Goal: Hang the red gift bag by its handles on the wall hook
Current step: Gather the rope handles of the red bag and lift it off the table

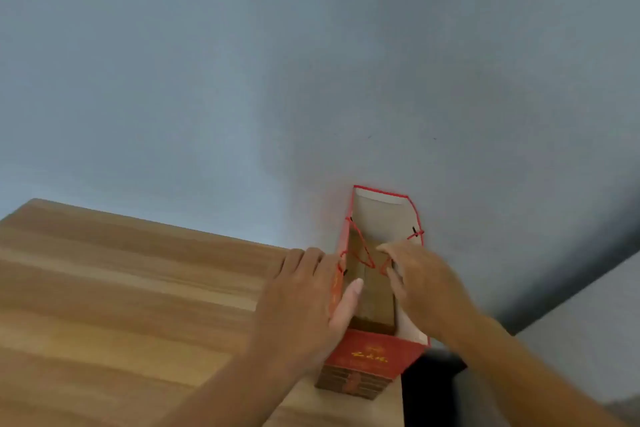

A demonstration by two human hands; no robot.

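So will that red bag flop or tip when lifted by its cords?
The red bag looks like stiff paper, standing open unaided. The thin cord handles lie slack. The brown box inside probably adds weight, so it may swing.

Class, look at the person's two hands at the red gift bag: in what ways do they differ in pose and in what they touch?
The left hand lies flat and spread against the outside of the red paper gift bag, thumb over its rim. The right hand reaches into the open top, fingers curled at the thin red cord handles. The left steadies; the right seems to gather. Both hands are bare and touch the same bag on the wooden table.
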